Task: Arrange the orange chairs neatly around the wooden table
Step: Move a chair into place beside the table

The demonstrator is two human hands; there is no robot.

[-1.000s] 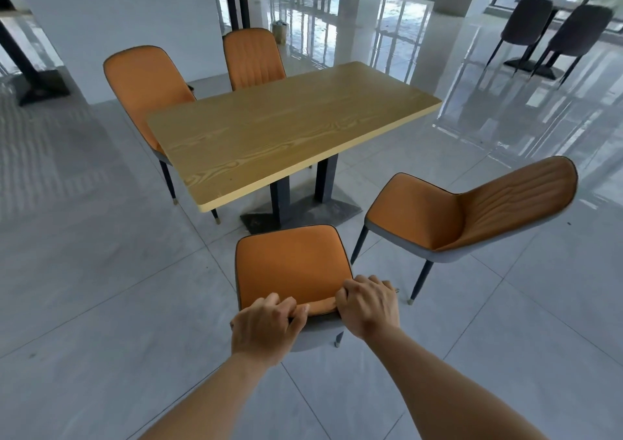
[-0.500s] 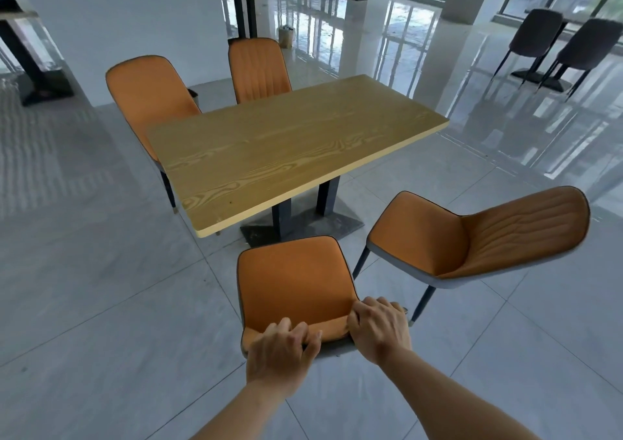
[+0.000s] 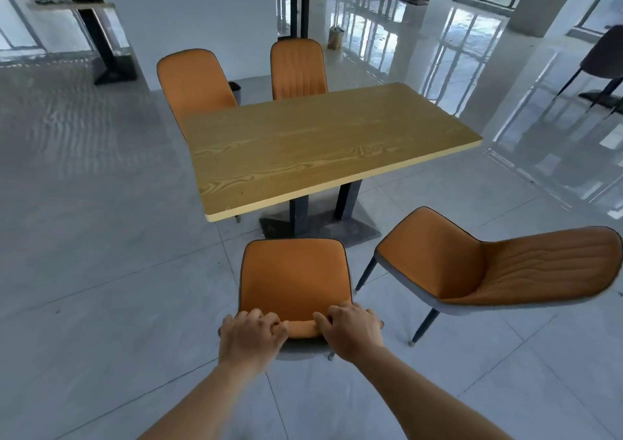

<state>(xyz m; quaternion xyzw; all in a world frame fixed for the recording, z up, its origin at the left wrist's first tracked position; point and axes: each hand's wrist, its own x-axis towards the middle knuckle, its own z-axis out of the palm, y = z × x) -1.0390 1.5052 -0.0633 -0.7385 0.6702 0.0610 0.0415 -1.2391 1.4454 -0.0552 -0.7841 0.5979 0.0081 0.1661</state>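
Our left hand (image 3: 251,337) & right hand (image 3: 352,330) grasp the top of the near chair (image 3: 293,279), not yet under the wooden table (image 3: 320,143). The right chair (image 3: 472,267) stands askew, so 2 left; far chairs (image 3: 195,79) look placed.

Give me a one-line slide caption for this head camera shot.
Both hands, left hand and right hand, grip the backrest of an orange chair facing the wooden table, three more orange chairs around it.
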